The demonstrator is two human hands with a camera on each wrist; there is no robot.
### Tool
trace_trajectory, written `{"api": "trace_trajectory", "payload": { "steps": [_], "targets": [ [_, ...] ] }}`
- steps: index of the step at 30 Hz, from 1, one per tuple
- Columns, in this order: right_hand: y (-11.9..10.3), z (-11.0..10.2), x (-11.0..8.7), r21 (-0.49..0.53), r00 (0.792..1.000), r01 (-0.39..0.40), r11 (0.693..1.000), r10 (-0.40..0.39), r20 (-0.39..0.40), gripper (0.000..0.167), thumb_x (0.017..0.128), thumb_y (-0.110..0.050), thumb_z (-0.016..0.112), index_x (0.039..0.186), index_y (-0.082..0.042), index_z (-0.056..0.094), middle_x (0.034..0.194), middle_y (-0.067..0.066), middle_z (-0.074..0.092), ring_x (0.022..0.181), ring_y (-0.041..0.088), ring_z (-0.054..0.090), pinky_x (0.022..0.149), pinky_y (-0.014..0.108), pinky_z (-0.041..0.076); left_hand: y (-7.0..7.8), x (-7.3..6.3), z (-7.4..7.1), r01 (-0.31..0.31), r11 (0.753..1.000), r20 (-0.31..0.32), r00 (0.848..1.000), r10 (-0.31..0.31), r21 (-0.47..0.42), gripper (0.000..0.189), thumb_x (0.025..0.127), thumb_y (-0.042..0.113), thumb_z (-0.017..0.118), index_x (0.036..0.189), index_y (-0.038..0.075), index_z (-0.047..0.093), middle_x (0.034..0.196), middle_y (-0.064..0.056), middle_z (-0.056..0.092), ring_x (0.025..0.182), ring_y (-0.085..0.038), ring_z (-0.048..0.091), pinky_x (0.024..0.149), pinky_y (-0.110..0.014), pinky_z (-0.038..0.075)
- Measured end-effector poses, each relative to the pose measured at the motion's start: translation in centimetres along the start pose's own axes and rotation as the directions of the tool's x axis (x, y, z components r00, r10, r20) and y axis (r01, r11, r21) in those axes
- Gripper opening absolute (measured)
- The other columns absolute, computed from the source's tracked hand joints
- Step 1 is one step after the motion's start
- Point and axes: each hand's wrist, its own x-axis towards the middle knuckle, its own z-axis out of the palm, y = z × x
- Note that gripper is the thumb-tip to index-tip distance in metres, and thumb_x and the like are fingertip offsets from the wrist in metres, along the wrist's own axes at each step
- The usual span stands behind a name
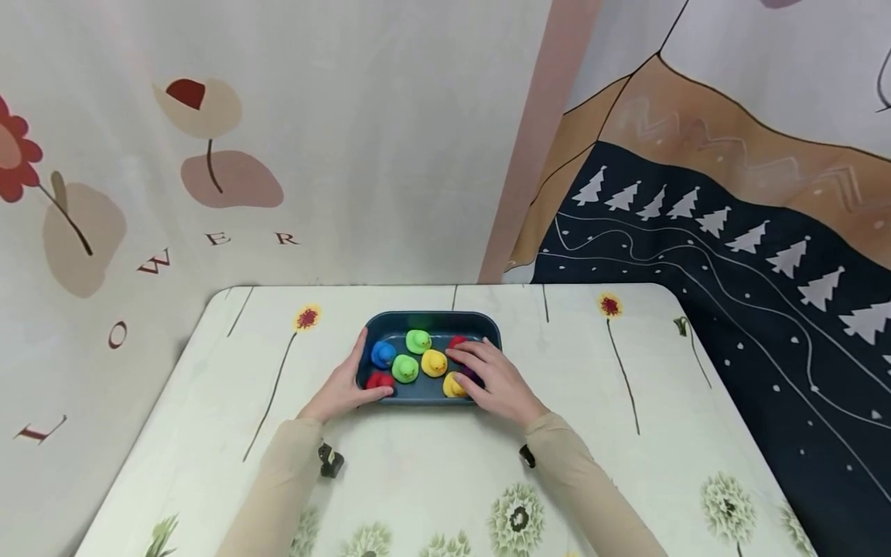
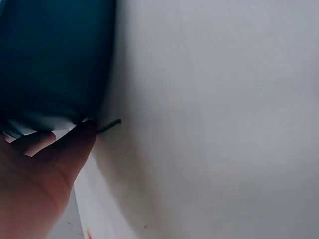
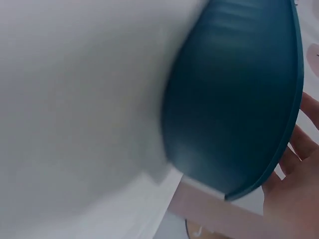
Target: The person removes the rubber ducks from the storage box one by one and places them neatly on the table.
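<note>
A dark blue-green tray (image 1: 421, 400) stands on the table with several small rubber ducks inside. My left hand (image 1: 343, 389) holds the tray's left end, fingers along the side and thumb at the front near a red duck (image 1: 379, 379). Over the tray's right end reaches my right hand (image 1: 496, 379), fingers spread and slightly bent above a purple duck (image 1: 473, 374), a yellow duck (image 1: 454, 385) and another red duck (image 1: 456, 341), all partly covered. Whether its fingertips touch them I cannot tell. Both wrist views show the tray's outer wall (image 2: 55, 59) (image 3: 229, 94).
Inside the tray also lie a blue duck (image 1: 383, 354), two green ducks (image 1: 405, 369) and a second yellow duck (image 1: 434, 363). The table (image 1: 230, 402) has a white cloth printed with flowers. Patterned curtains (image 1: 390, 155) hang behind it.
</note>
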Motion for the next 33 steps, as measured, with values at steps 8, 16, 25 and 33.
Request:
{"api": "trace_trajectory", "payload": {
  "steps": [8,16,25,33],
  "targets": [
    [-2.0,1.1,1.9,0.007,0.999,-0.026,1.000,0.025,0.045,0.040,0.099,-0.032,0.054,0.134,-0.012,0.058,0.132,0.006,0.054,0.126,0.024,0.046,0.112,0.041,0.026,-0.2,0.0,-0.3,0.004,1.000,0.014,1.000,-0.004,0.020,0.114,0.080,0.038,0.079,0.156,0.016,-0.002,0.157,-0.023,0.012,0.140,-0.044,0.019,0.107,-0.059,0.024],
    [-3.6,2.8,3.6,0.108,0.989,-0.089,0.990,0.075,0.128,0.040,0.098,-0.028,0.058,0.136,-0.016,0.057,0.138,0.008,0.050,0.128,0.023,0.044,0.104,0.044,0.038,-1.3,0.3,-1.8,-0.024,0.999,0.066,0.997,0.027,-0.043,0.104,0.080,0.035,0.080,0.156,0.026,0.008,0.154,-0.025,0.022,0.134,-0.047,0.031,0.103,-0.061,0.030],
    [-4.7,4.4,5.7,0.251,0.983,-0.106,0.962,0.064,0.173,0.036,0.096,-0.017,0.061,0.131,-0.012,0.061,0.135,0.005,0.051,0.124,0.018,0.046,0.100,0.036,0.042,-1.4,1.0,-2.6,-0.036,0.997,0.160,0.986,0.046,-0.061,0.106,0.081,0.033,0.080,0.156,0.033,0.005,0.159,-0.016,0.010,0.138,-0.046,0.022,0.102,-0.068,0.023],
    [-5.1,6.4,6.9,0.349,0.950,-0.257,0.901,0.171,0.260,0.027,0.090,-0.009,0.069,0.117,-0.006,0.068,0.116,0.004,0.060,0.092,0.016,0.058,0.078,0.019,0.048,-1.4,1.3,-2.8,-0.013,0.998,0.234,0.972,0.026,-0.056,0.107,0.081,0.034,0.079,0.155,0.035,0.002,0.160,-0.017,0.002,0.138,-0.050,0.017,0.097,-0.074,0.022]
  ]
}}
